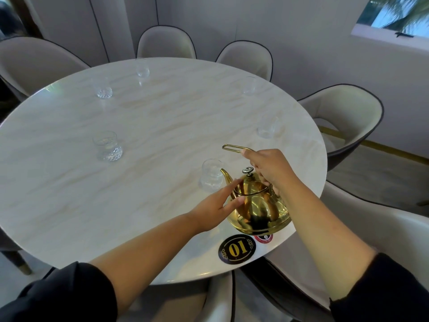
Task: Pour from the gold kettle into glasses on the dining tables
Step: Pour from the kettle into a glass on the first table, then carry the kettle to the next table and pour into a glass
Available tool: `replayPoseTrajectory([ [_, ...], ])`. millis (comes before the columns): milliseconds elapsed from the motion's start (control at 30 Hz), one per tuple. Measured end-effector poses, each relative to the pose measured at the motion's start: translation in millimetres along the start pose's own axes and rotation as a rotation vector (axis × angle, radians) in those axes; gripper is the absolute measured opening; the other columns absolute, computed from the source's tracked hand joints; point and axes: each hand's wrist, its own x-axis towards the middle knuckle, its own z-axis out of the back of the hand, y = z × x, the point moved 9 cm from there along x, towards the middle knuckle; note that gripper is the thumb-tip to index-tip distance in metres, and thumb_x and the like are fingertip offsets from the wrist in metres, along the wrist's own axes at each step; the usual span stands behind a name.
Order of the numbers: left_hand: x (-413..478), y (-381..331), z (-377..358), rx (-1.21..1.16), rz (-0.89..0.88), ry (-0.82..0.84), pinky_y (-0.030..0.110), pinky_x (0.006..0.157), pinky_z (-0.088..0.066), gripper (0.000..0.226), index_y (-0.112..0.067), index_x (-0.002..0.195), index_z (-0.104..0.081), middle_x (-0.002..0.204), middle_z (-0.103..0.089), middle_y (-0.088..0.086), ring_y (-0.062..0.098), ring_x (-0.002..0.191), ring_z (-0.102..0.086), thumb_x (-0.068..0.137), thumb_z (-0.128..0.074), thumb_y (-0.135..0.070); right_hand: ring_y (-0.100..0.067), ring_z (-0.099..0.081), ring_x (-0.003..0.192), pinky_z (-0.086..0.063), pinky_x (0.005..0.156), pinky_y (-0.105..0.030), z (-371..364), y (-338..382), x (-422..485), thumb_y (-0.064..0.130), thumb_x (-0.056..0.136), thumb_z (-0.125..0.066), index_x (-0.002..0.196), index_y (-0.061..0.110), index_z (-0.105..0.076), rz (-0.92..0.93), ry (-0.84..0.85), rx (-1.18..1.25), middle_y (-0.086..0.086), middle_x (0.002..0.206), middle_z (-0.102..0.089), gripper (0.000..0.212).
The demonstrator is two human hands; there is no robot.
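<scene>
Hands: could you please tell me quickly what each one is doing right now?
Left hand: open, fingers resting flat against the side of the gold kettle.
Right hand: closed around the kettle's handle.

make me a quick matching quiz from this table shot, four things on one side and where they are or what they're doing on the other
Things:
1. shiny gold metal kettle
2. right hand
3. left hand
4. black oval 01 sticker

Places or states:
A. stuck at the round marble table's near edge
B. fingers against the kettle's side
C. gripping the wire handle
D. spout at the nearest clear glass

Pairs: 1-D, 2-C, 3-B, 4-A
</scene>
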Motion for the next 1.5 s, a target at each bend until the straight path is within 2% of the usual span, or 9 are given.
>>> replayPoseTrajectory([
  [167, -0.6, -2.5, -4.2, 0.017, -0.011, -0.017, 0.031, 0.109, -0.025, 0.066, -0.043, 0.145, -0.013, 0.155, -0.024, -0.004, 0.019, 0.138, -0.031, 0.084, -0.027, -0.064, -0.008, -0.022, 0.031, -0.022, 0.045, -0.026, 10.7, -21.8, -9.6, 0.037, 0.087, -0.062, 0.049, 0.015, -0.037, 0.022, -0.095, 0.131, -0.001, 0.045, -0.029, 0.050],
  [333, -3.3, -5.9, -10.1, 0.037, -0.016, -0.056, 0.025, 0.105, -0.025, 0.060, -0.036, 0.146, -0.020, 0.155, -0.023, -0.006, 0.017, 0.138, -0.031, 0.090, -0.031, -0.056, -0.008, -0.024, 0.034, -0.025, 0.047, -0.028, 16.6, -40.8, -25.8, 0.038, 0.087, -0.063, 0.040, 0.019, -0.035, 0.056, -0.166, 0.243, 0.005, 0.039, -0.028, 0.057],
  [500, -14.0, -19.0, 4.5, 0.138, -0.038, -0.304, 0.022, 0.101, -0.025, 0.046, -0.030, 0.140, -0.034, 0.144, -0.041, -0.003, 0.014, 0.132, -0.036, 0.097, -0.037, -0.043, -0.007, -0.024, 0.035, -0.026, 0.045, -0.024, 23.2, -49.6, -49.1, 0.034, 0.088, -0.064, 0.038, 0.022, -0.033, 0.119, -0.176, 0.365, 0.010, 0.036, -0.028, 0.060],
  [567, -18.7, -25.1, 3.7, 0.151, -0.061, -0.324, 0.022, 0.102, -0.026, 0.044, -0.031, 0.139, -0.036, 0.143, -0.042, -0.003, 0.013, 0.132, -0.036, 0.097, -0.037, -0.042, -0.005, -0.025, 0.034, -0.028, 0.045, -0.022, 25.9, -51.8, -59.1, 0.032, 0.089, -0.063, 0.034, 0.023, -0.034, 0.128, -0.180, 0.397, 0.011, 0.034, -0.029, 0.063],
  [867, -59.4, -42.3, -46.8, 0.260, -0.258, -0.194, 0.027, 0.111, -0.029, 0.050, -0.029, 0.142, -0.031, 0.151, -0.026, -0.007, 0.010, 0.136, -0.030, 0.095, -0.047, -0.038, -0.006, -0.023, 0.034, -0.025, 0.039, -0.019, 44.8, -63.9, -126.7, 0.028, 0.089, -0.064, 0.041, 0.020, -0.034, 0.148, -0.283, 0.499, 0.010, 0.036, -0.028, 0.057],
  [1000, -79.1, -50.5, -71.8, 0.269, -0.342, -0.079, 0.028, 0.114, -0.025, 0.053, -0.037, 0.144, -0.022, 0.152, -0.010, -0.022, 0.007, 0.141, -0.020, 0.095, -0.041, -0.046, -0.004, -0.026, 0.031, -0.029, 0.039, -0.015, 55.3, -63.8, -174.3, 0.023, 0.090, -0.063, 0.036, 0.023, -0.037, 0.172, -0.379, 0.493, 0.011, 0.033, -0.031, 0.060],
  [1200, -110.9, -62.2, -119.7, 0.339, -0.495, 0.075, 0.043, 0.119, -0.009, 0.054, -0.047, 0.143, -0.004, 0.154, 0.002, -0.020, 0.004, 0.144, 0.004, 0.097, -0.033, -0.049, -0.002, -0.028, 0.030, -0.029, 0.038, -0.013, 70.0, -76.0, -246.4, 0.018, 0.090, -0.062, 0.033, 0.023, -0.042, 0.172, -0.526, 0.550, 0.011, 0.031, -0.033, 0.061],
  [1333, -132.9, -71.5, -150.5, 0.318, -0.564, 0.124, 0.041, 0.119, -0.011, 0.060, -0.044, 0.144, -0.005, 0.153, 0.004, -0.023, 0.003, 0.144, 0.005, 0.092, -0.032, -0.056, -0.001, -0.025, 0.031, -0.027, 0.038, -0.013, 81.2, -93.0, -282.2, 0.017, 0.091, -0.062, 0.041, 0.017, -0.037, 0.150, -0.595, 0.549, 0.012, 0.033, -0.031, 0.056],
  [1500, -138.8, -81.0, -192.4, 0.296, -0.569, 0.199, 0.051, 0.116, -0.017, 0.062, -0.049, 0.144, -0.004, 0.155, 0.003, -0.023, 0.004, 0.145, 0.002, 0.091, -0.034, -0.060, -0.002, -0.022, 0.030, -0.024, 0.036, -0.013, 106.5, -120.7, -312.4, 0.019, 0.090, -0.062, 0.035, 0.023, -0.034, 0.086, -0.619, 0.565, 0.012, 0.033, -0.027, 0.062],
])
